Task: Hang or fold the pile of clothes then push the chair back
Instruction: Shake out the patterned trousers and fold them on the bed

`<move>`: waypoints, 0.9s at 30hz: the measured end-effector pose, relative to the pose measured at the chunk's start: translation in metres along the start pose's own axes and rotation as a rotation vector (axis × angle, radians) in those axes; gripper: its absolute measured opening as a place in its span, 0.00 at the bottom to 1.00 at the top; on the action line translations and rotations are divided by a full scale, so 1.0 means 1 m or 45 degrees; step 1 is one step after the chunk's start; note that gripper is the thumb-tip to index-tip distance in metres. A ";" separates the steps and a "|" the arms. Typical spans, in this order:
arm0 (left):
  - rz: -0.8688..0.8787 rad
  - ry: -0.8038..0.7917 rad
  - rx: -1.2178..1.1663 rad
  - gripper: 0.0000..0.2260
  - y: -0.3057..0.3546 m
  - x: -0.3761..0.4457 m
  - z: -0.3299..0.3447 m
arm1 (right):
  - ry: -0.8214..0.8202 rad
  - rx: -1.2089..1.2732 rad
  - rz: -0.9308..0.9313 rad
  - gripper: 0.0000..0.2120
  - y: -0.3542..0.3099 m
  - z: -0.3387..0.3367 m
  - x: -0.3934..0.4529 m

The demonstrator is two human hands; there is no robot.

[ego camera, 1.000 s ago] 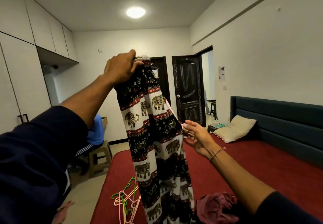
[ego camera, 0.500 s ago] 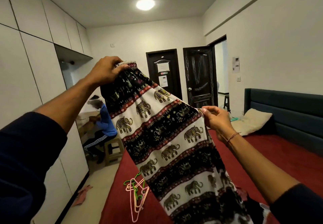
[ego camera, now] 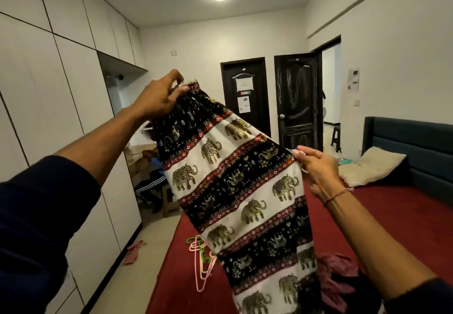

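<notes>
I hold up elephant-print trousers (ego camera: pixel 235 186), black and white with red bands, spread in the air over the bed. My left hand (ego camera: pixel 159 95) pinches the waistband at the upper left. My right hand (ego camera: pixel 316 169) pinches the other edge, lower and to the right. The cloth hangs down past the frame's bottom. A maroon garment (ego camera: pixel 335 279) lies on the bed behind it, partly hidden. Pink and green plastic hangers (ego camera: pixel 201 262) lie on the red sheet at the bed's left edge.
White wardrobe doors (ego camera: pixel 61 117) line the left wall. A person in striped trousers sits on a stool (ego camera: pixel 169 203) at a desk nook beyond the bed. A pillow (ego camera: pixel 370 166) leans on the blue headboard (ego camera: pixel 411 152). Cloth scraps (ego camera: pixel 133 252) lie on the floor.
My right hand took hold of the trousers' edge and pulled it right, spreading the cloth from a hanging strip into a wide sheet. My view turned left.
</notes>
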State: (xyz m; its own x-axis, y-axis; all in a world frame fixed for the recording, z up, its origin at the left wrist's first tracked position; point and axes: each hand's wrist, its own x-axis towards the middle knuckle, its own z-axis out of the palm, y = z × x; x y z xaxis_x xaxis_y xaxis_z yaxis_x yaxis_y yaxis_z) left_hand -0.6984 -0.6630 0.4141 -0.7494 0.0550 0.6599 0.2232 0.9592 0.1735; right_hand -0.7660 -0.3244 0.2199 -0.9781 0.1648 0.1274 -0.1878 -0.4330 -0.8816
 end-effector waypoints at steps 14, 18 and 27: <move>-0.947 -0.153 -0.700 0.13 -0.167 -0.243 0.169 | -0.331 -1.384 -0.435 0.08 0.158 0.069 0.067; -1.370 -0.284 -0.795 0.13 -0.233 -0.391 0.279 | -0.644 -1.752 -0.008 0.05 0.365 0.068 0.053; -1.607 -0.470 -0.462 0.14 -0.346 -0.654 0.492 | -0.672 -1.929 0.202 0.10 0.735 -0.004 -0.051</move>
State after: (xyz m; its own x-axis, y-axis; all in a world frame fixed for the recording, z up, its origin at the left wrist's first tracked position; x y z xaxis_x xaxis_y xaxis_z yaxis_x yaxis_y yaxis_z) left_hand -0.5927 -0.8940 -0.4371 -0.6724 -0.6714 -0.3115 -0.6244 0.2886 0.7259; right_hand -0.8541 -0.6473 -0.4362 -0.9585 -0.2411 -0.1523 -0.1429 0.8681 -0.4754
